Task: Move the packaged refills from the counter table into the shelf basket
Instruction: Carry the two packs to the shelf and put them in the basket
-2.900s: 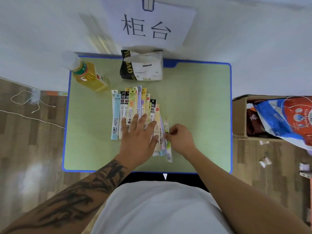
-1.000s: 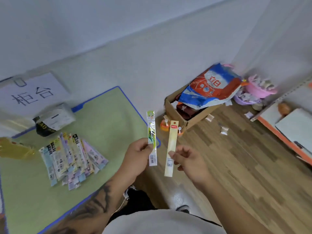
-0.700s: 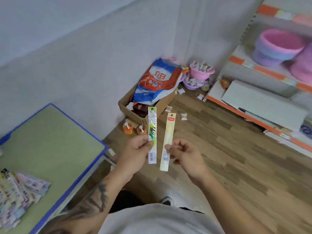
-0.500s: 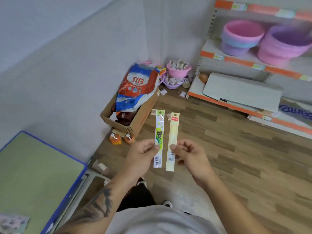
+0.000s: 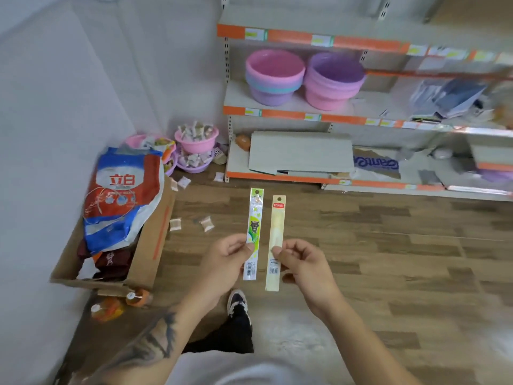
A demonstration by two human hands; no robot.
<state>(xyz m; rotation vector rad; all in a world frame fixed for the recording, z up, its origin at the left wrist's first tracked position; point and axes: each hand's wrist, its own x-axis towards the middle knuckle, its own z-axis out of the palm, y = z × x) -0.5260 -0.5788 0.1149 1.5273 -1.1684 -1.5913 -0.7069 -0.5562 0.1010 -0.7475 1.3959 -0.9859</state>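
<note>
Head cam, looking down over a wood floor twd a store shelf. Left hand (image 5: 224,262) pinches a green refill pack (image 5: 254,232) btwn thumb and curled fingers, about two-thirds down its length; pack stands upright. Right hand (image 5: 302,262) pinches a pale yellow refill pack (image 5: 276,240) the same way, upright, just beside the green one, not touching. Both packs are held in the air above the floor, in front of the shelf unit (image 5: 313,115). On its middle shelf sit stacked pink and purple basins (image 5: 302,79). At left, a cardboard box (image 5: 144,245) holding a detergent bag (image 5: 122,195).
</note>
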